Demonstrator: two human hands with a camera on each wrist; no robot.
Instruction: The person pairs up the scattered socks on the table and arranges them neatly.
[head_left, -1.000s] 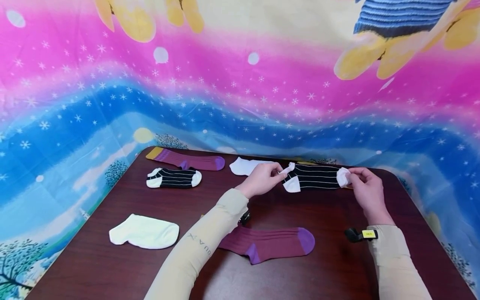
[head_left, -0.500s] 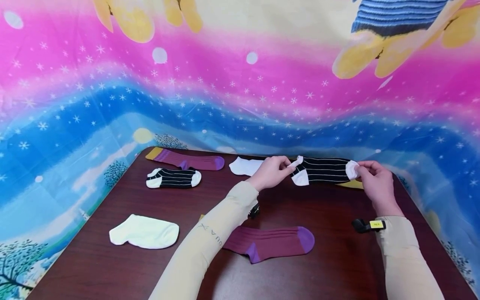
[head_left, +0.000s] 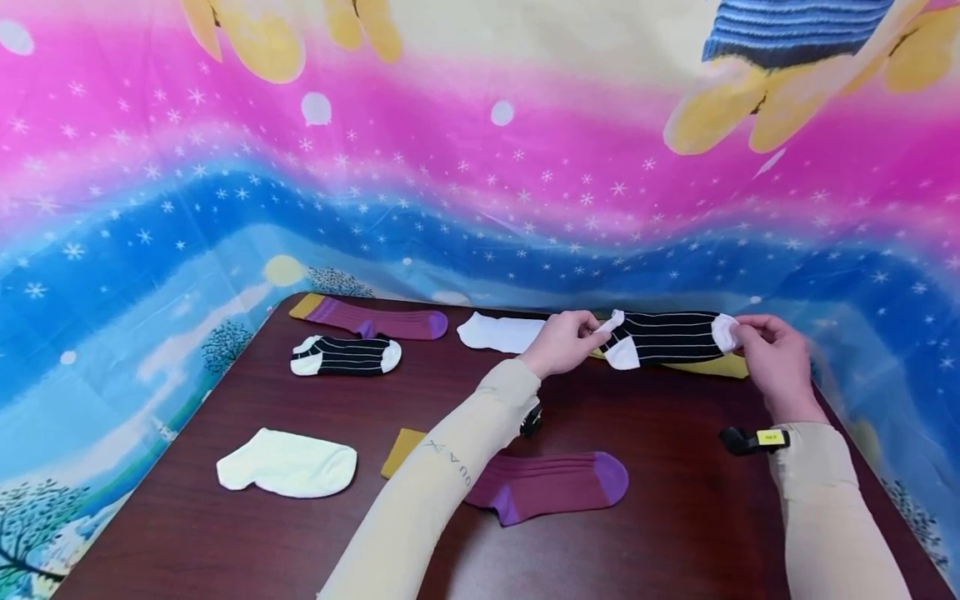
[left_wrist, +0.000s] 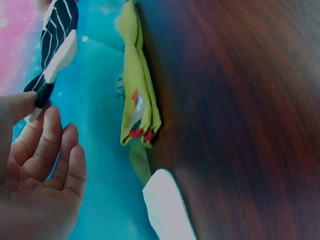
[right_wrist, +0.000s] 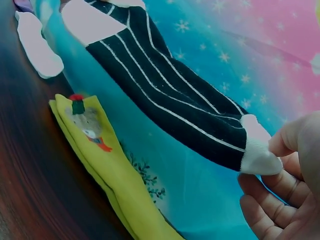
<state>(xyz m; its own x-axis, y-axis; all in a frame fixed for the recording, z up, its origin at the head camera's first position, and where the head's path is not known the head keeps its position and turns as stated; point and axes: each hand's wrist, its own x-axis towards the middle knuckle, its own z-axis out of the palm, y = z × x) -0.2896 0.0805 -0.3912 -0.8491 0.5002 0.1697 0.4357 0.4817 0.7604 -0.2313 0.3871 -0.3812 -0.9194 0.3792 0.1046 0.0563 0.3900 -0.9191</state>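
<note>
A black ankle sock (head_left: 671, 337) with thin white stripes and white heel and toe is stretched level between both hands near the table's back edge. My left hand (head_left: 564, 342) pinches its opening between thumb and forefinger; the other fingers are loosely spread in the left wrist view. At the opposite end, my right hand (head_left: 777, 364) pinches the white toe (right_wrist: 261, 150). Raised above the table, the sock partly covers a yellow sock (head_left: 712, 367) in the head view. Both wrist views show that yellow sock lying doubled, with a small bear picture near its end.
Left of the left hand lies a white sock (head_left: 495, 332). Farther left are a maroon sock (head_left: 390, 322) and a matching striped sock (head_left: 352, 356). Nearer lie another white sock (head_left: 292, 467) and a maroon sock (head_left: 555, 483), partly behind the left sleeve. A printed cloth (head_left: 450, 208) hangs behind the table.
Both hands have carried the striped sock to the right and slightly up and away, uncovering more of the yellow sock beneath. The other socks stay in place.
</note>
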